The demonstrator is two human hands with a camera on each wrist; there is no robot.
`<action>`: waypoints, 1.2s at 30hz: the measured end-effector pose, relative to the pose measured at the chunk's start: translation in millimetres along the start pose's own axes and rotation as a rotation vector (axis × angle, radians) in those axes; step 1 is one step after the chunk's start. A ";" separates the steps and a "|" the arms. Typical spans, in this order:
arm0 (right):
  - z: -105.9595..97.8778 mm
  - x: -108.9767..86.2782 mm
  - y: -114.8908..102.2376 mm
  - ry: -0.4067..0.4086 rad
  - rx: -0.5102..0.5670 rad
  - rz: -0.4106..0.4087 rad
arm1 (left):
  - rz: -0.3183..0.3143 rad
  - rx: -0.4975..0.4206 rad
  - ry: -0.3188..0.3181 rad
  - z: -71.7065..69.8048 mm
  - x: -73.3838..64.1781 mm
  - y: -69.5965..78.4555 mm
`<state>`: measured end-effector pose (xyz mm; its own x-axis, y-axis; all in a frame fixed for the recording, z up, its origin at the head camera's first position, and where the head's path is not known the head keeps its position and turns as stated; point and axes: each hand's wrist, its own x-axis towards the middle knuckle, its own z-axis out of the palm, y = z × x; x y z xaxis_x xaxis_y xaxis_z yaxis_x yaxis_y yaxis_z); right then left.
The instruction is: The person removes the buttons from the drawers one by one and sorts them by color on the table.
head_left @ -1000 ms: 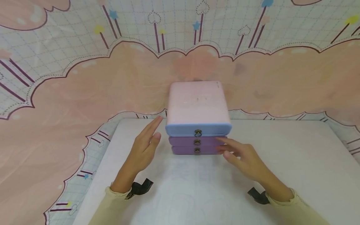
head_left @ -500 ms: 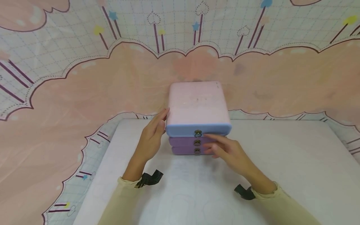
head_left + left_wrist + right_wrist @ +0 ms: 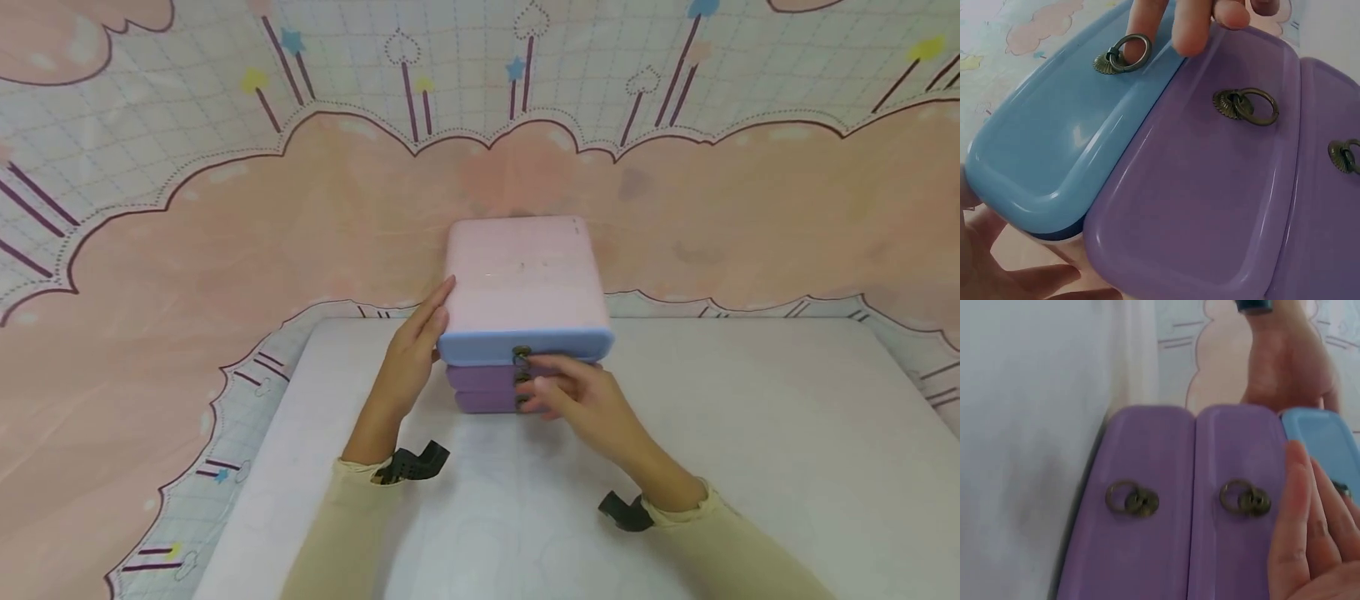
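A small drawer box with a pale pink top (image 3: 523,275) stands at the back of the table. Its top drawer front (image 3: 480,347) is light blue; the two lower fronts (image 3: 1185,187) are purple. A bronze ring pull (image 3: 1134,52) hangs on each front. My left hand (image 3: 405,367) rests flat along the box's left side, fingers spread in the left wrist view. My right hand (image 3: 592,400) is before the fronts with fingers mostly extended. Its index fingertip is right at the blue drawer's ring, behind the ring in the left wrist view. All the drawers look closed.
The box stands on a white table (image 3: 735,433) near its back edge. Behind hangs a peach and white patterned cloth (image 3: 337,208), which also drapes down the left side. A dark strap piece (image 3: 420,461) sticks out from each wrist.
My left hand has moved right and forward onto the box's side. The right hand has slid left across the fronts to the blue drawer's ring pull. The drawers have not moved.
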<state>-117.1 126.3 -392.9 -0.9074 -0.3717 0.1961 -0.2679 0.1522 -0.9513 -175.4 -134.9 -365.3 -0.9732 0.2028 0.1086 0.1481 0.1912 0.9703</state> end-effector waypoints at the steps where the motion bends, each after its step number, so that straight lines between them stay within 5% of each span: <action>1: 2.5 0.9 -0.2 0.023 0.008 0.020 | -0.013 -0.032 -0.007 0.0 0.6 -0.6; 8: 18.2 10.3 -1.4 0.161 0.146 0.085 | -0.042 -0.089 -0.051 1.4 2.5 -2.3; 13: 20.0 15.1 0.1 0.196 0.117 0.083 | -0.043 -0.089 -0.045 3.0 5.4 -3.1; 36: 21.3 7.8 -4.8 0.138 0.057 0.103 | -0.068 -0.104 -0.059 3.4 4.4 -6.6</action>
<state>-115.9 103.1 -391.9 -0.9660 -0.2272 0.1237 -0.1559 0.1299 -0.9792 -180.1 -132.0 -372.0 -0.9678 0.2497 0.0322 0.0605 0.1065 0.9925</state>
